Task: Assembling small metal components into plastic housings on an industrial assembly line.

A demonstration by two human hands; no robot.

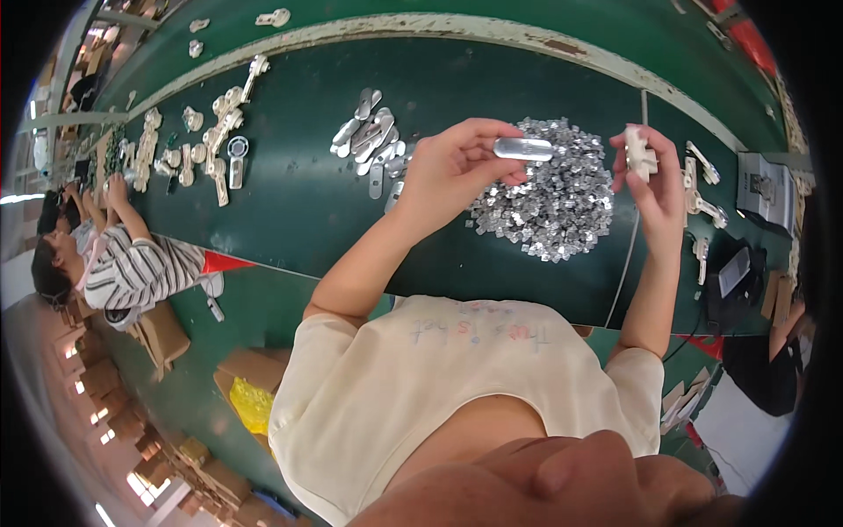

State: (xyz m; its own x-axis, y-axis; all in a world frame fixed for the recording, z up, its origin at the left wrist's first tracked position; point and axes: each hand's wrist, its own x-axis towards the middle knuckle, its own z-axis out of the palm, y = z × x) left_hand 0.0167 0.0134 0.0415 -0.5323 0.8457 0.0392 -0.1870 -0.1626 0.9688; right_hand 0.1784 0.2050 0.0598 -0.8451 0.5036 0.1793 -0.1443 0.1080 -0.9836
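Observation:
Between the fingertips of my left hand [457, 171] is an oblong silver metal plate [524, 149] with rounded ends, held out over the heap. My right hand [657, 189] grips a cream plastic part [641, 156] with small projections, just right of the heap. Below and between both hands lies a large heap of small shiny metal pieces [558, 206] on the dark green bench. Left of my left hand is a loose pile of similar oblong metal plates [373, 132]. The two held parts are apart from each other.
Several cream plastic parts [224, 123] lie in a row at the left of the green bench [299, 167], others [702, 206] at the right. A grey metal box [766, 193] stands far right. At left a person in a striped top [145, 268] works at the bench.

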